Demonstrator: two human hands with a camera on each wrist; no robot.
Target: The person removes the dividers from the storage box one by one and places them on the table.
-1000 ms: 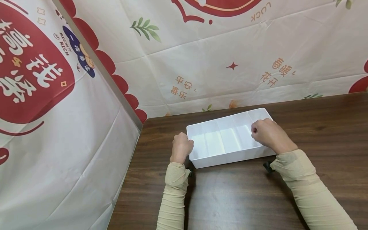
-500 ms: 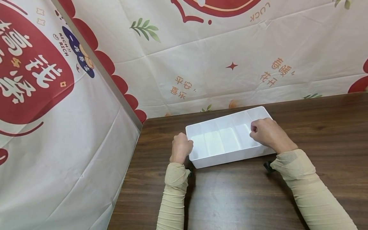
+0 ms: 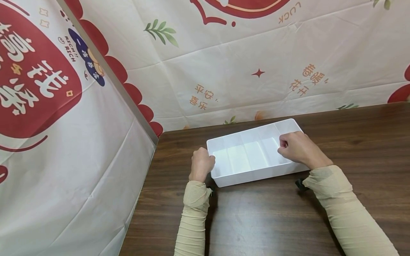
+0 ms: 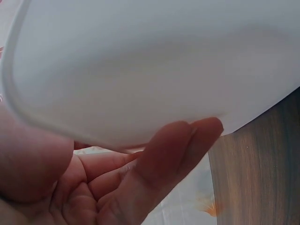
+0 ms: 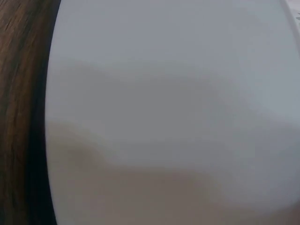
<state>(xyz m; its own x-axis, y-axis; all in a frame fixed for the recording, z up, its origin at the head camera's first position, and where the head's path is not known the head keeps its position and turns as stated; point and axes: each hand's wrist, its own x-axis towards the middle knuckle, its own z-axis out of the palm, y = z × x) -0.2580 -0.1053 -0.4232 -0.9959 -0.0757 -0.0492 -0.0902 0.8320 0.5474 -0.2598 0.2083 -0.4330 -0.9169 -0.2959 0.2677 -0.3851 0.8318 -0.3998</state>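
Note:
A white divided tray with several compartments sits on the dark wood table, slightly slanted. At its left end my left hand grips the rim. The left wrist view shows the fingers against the outside of the tray wall. My right hand lies over the right end of the tray with fingers curled in over the rim, hiding part of the end compartment. In the right wrist view the tray wall fills nearly everything, and the right fingers are hidden there.
The brown wood table spreads in front of the tray and to its right. Behind it hangs a white printed cloth, with another cloth closing off the left side. A dark strap piece shows under the right wrist.
The tray's far right corner has shifted a little, and the right hand has moved very slightly with it. My left hand keeps its place at the left end.

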